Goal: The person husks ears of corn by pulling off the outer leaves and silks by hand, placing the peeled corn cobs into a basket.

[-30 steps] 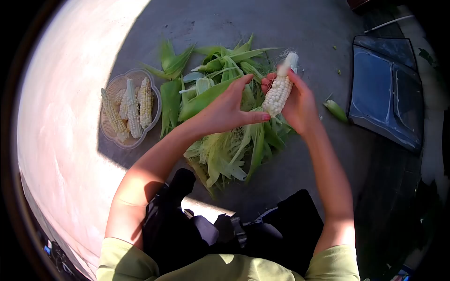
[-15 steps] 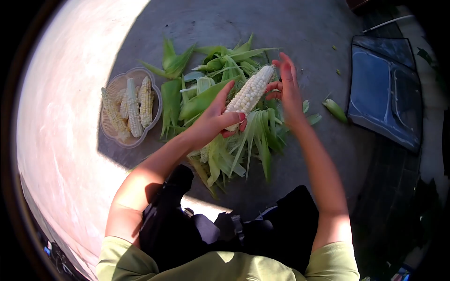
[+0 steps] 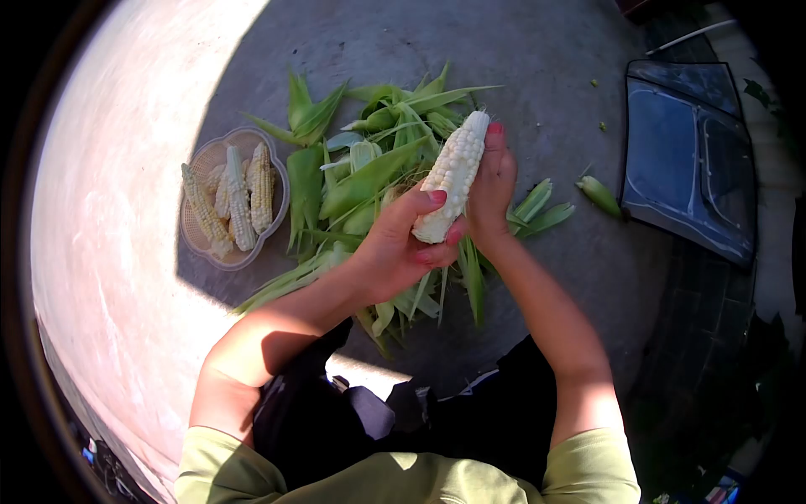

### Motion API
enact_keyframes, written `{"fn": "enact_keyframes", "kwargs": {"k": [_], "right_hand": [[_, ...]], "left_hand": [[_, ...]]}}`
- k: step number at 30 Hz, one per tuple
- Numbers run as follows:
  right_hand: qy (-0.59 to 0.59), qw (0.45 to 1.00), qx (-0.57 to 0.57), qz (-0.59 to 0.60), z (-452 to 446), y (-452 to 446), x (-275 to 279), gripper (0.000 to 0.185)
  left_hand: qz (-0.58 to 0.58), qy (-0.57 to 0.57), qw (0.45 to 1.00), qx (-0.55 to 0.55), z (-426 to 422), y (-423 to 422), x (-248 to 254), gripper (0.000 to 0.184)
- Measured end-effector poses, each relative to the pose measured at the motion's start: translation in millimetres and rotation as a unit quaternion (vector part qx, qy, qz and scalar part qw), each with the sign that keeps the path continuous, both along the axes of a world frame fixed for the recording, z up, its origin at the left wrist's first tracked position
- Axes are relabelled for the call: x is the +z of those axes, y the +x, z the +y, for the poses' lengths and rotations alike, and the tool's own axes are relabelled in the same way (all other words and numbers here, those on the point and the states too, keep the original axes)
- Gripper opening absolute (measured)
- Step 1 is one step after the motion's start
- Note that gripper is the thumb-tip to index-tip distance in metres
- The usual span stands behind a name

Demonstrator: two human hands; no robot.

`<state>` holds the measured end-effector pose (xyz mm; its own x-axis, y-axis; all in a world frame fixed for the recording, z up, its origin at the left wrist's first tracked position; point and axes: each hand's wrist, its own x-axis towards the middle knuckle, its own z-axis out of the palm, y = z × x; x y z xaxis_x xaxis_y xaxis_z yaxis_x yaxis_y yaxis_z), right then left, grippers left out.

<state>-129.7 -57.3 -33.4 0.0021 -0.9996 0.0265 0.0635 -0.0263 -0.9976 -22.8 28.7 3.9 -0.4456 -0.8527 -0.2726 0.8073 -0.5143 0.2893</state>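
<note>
A peeled ear of white corn [image 3: 456,172] is tilted up and to the right above the husks. Round its lower end, my left hand [image 3: 395,252] is closed, the thumb across the kernels. My right hand [image 3: 490,193] lies against or very close to the ear's right side, fingers stretched out towards its tip; part of the palm is hidden behind the ear. Beneath both hands spreads a heap of green corn husks [image 3: 361,189] with loose strands among them.
To the left stands a plastic basket [image 3: 191,227] with several peeled ears of corn [image 3: 238,197]. One small ear in its husk [image 3: 599,196] lies to the right, beside a dark clear-windowed panel [image 3: 672,151]. Sunlight falls across the left floor.
My right hand has come down and in from the upper right to the ear's side. My left hand has shifted slightly right and down, and the ear stands more upright.
</note>
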Motion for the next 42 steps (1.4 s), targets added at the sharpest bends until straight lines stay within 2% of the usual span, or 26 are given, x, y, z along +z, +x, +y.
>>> {"fn": "enact_keyframes", "kwargs": {"k": [1, 3, 4, 6, 7, 9, 10, 11, 13, 14, 15, 16, 17, 21, 23, 27, 28, 30, 31, 33, 34, 35, 37, 39, 41, 42], "right_hand": [[0.0, 1.0, 0.001, 0.0, -2, -1, 0, 0.049], [-0.112, 0.981, 0.034, 0.155, -8, -9, -2, 0.037], [-0.112, 0.981, 0.037, 0.153, -10, -15, -3, 0.037], [-0.032, 0.962, 0.126, 0.238, -18, -35, -9, 0.03], [0.006, 0.945, 0.17, 0.279, -22, -43, -12, 0.034], [0.087, 0.892, 0.258, 0.361, -22, -52, -18, 0.049], [0.291, 0.919, 0.26, 0.057, -9, -38, 20, 0.059], [0.293, 0.917, 0.262, 0.06, 4, -29, 28, 0.059], [0.259, 0.927, 0.258, -0.084, 16, -14, 34, 0.059], [0.226, 0.941, 0.24, -0.073, 16, -13, 28, 0.055], [0.227, 0.941, 0.241, -0.073, 15, -15, 29, 0.055], [0.236, 0.93, 0.278, -0.041, 15, -20, 29, 0.053], [0.244, 0.916, 0.317, -0.011, 17, -21, 28, 0.05], [0.29, 0.889, 0.351, -0.044, 35, -15, 36, 0.047], [0.242, 0.91, 0.329, 0.064, 42, -13, 39, 0.053], [0.165, 0.933, 0.288, 0.14, 44, -19, 24, 0.054], [0.093, 0.944, 0.262, 0.177, 39, -21, 19, 0.055], [-0.095, 0.932, 0.212, 0.278, 31, -25, 16, 0.056], [-0.094, 0.932, 0.211, 0.279, 27, -29, 17, 0.056], [-0.167, 0.862, 0.236, 0.417, 20, -37, 23, 0.054], [-0.166, 0.861, 0.237, 0.418, 19, -38, 28, 0.054], [-0.183, 0.847, 0.26, 0.426, 18, -38, 35, 0.053], [-0.2, 0.832, 0.282, 0.434, 14, -41, 38, 0.051], [-0.276, 0.785, 0.291, 0.472, 9, -46, 38, 0.049], [-0.276, 0.796, 0.292, 0.454, 10, -48, 36, 0.049], [-0.275, 0.806, 0.292, 0.436, 10, -49, 35, 0.05]], "left_hand": [[0.0, 0.0, 1.0, 0.001, -1, -2, 1, 0.042], [-0.159, -0.08, 0.981, 0.077, -4, -3, 1, 0.058], [-0.161, -0.079, 0.981, 0.079, -4, 0, -1, 0.058], [-0.394, -0.169, 0.9, 0.081, -9, 9, -11, 0.074], [-0.398, -0.17, 0.897, 0.085, -13, 9, -16, 0.074], [-0.453, -0.2, 0.854, 0.16, -22, 5, -26, 0.083], [-0.438, -0.183, 0.872, 0.121, -24, 7, -27, 0.084], [-0.437, -0.179, 0.873, 0.122, -24, 6, -36, 0.084], [-0.561, -0.288, 0.768, 0.111, -29, 3, -47, 0.078], [-0.527, -0.272, 0.796, 0.117, -27, 0, -51, 0.071], [-0.527, -0.271, 0.797, 0.118, -28, 1, -45, 0.071], [-0.386, -0.179, 0.894, 0.136, -31, 5, -38, 0.066], [-0.232, -0.08, 0.957, 0.151, -33, 9, -32, 0.062], [-0.143, -0.035, 0.978, 0.15, -57, 24, -26, 0.052], [-0.269, -0.104, 0.942, 0.171, -66, 29, -27, 0.045], [-0.271, -0.07, 0.934, 0.221, -63, 26, -19, 0.043], [-0.27, -0.067, 0.935, 0.22, -63, 27, -24, 0.043], [-0.413, -0.149, 0.881, 0.178, -60, 33, -32, 0.041], [-0.411, -0.15, 0.882, 0.176, -57, 39, -32, 0.041], [-0.451, -0.158, 0.867, 0.14, -53, 52, -28, 0.042], [-0.556, -0.192, 0.791, 0.169, -57, 50, -33, 0.046], [-0.556, -0.19, 0.791, 0.169, -57, 52, -33, 0.046], [-0.782, -0.282, 0.555, 0.029, -56, 59, -20, 0.05], [-0.766, -0.272, 0.582, 0.011, -56, 59, -25, 0.051], [-0.75, -0.263, 0.607, -0.006, -55, 54, -36, 0.052], [-0.646, -0.226, 0.728, 0.04, -51, 46, -40, 0.048]]}}
